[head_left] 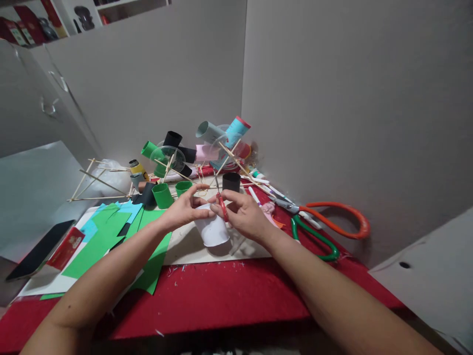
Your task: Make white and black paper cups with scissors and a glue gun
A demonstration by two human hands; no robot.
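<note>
A white paper cup [213, 230] is tilted in front of me, its wider end toward the front edge of the table. My left hand [186, 208] grips the cup's narrow end between thumb and fingers. With my right hand [244, 211] I hold small red-handled scissors [222, 206], their blades pointing up and away, right beside the cup. The fingertips of both hands almost meet over the cup's top. Just behind them stand a black paper tube [231, 182] and two green paper tubes, the nearer one [162, 195] left of my left hand.
Green paper sheets [96, 251] lie at left beside a red packet [66, 248]. Stick frames carry clear discs with coloured tubes [238, 129] at the back. Large scissors with orange and green handles [332, 207] lie right. A red cloth [221, 301] covers the table; grey walls enclose it.
</note>
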